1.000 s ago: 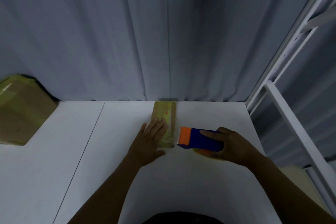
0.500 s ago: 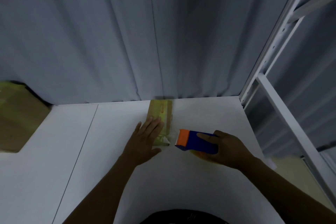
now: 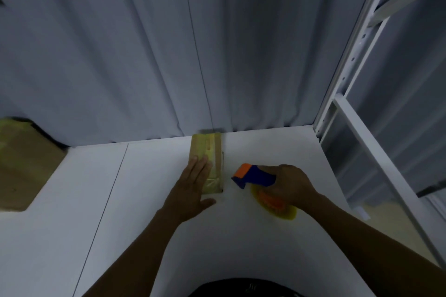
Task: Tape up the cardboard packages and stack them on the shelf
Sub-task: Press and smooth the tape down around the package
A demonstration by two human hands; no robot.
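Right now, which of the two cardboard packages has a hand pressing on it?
The narrow package mid-table, under the left hand; the larger package at far left lies untouched.

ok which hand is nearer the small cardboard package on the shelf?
Left. The left hand lies flat on the small cardboard package, pressing its near end. The right hand is off to its right, apart from it, gripping the tape dispenser.

Two cardboard packages were counted: one narrow package at the back of the white shelf board, and one larger package at the far left. One tape dispenser was seen, with one roll of tape on it. Two hands were counted, a left hand and a right hand. One curtain was seen behind.
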